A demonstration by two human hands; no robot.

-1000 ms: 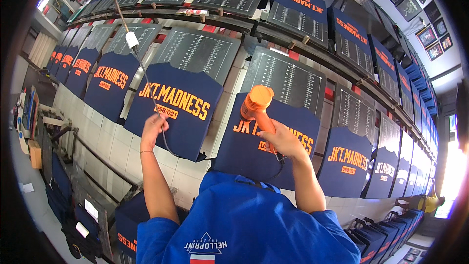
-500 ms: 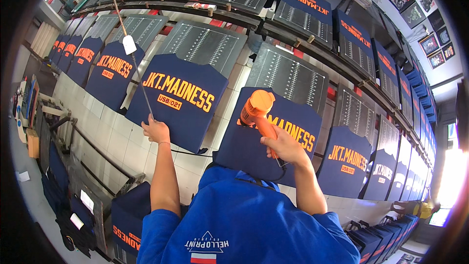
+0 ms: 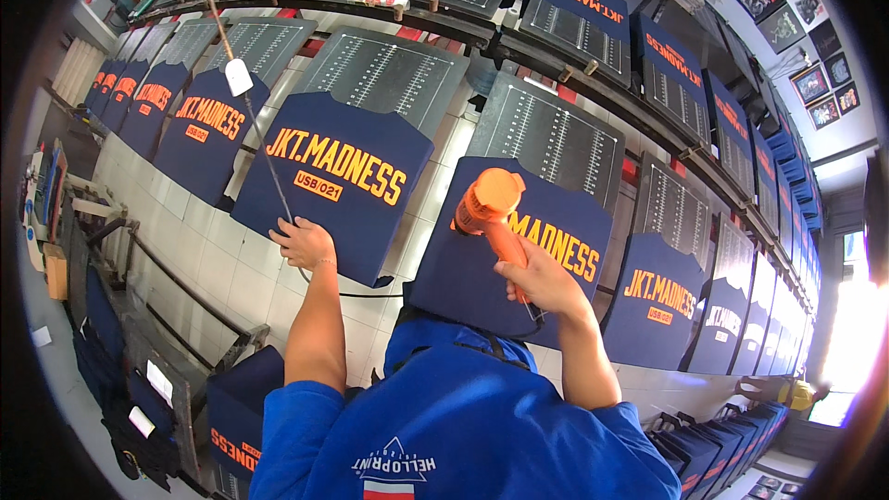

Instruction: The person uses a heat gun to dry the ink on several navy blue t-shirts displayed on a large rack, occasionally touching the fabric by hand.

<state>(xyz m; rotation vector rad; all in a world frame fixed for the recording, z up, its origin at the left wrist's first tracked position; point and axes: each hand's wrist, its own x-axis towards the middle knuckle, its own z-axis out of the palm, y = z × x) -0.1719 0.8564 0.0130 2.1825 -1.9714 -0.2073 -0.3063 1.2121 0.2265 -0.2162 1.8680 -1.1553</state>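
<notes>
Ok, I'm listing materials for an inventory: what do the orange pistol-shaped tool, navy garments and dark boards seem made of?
Orange tool: probably hard plastic, smooth and evenly coloured. Navy garments: matte fabric, perhaps cotton, showing no shine. Dark boards: flat, faintly reflective; possibly metal or coated board.

"What colour is the heat gun?"

"Orange, close to the lettering on the navy shirts."

"And the boards?"

"Dark grey, ruled with rows of white marks."

"The wearer's own top?"

"Bright blue, with a white-and-red patch; the floor tiles are whitish."
</notes>
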